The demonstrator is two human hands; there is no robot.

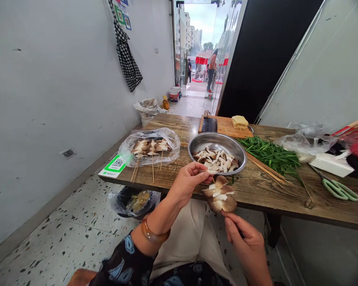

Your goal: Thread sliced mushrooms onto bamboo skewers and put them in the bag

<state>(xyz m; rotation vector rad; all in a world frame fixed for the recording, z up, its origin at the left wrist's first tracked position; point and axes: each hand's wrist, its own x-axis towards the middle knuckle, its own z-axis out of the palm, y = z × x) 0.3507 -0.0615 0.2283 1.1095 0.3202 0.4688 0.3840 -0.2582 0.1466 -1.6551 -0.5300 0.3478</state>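
Observation:
My right hand [245,240] pinches the lower end of a mushroom skewer [220,195], brown-capped oyster mushroom pieces packed along its stick. At the skewer's upper end, my left hand [188,180] holds a pale mushroom piece [210,172] between thumb and fingers, close by the stick tip. Just beyond is a steel bowl [244,157] of loose mushroom pieces [217,159]. On the left, finished-looking mushroom skewers [151,147] lie on a clear plastic bag [174,139], their sticks pointing towards me.
Bare bamboo skewers [267,169] lie beside green chives [271,155]. Behind the bowl, a cutting board [223,124] bears a cleaver [209,124] and stacked tofu sheets [240,122]. Green-handled scissors [340,190] rest right. A lined bin [134,201] stands below the table's left side.

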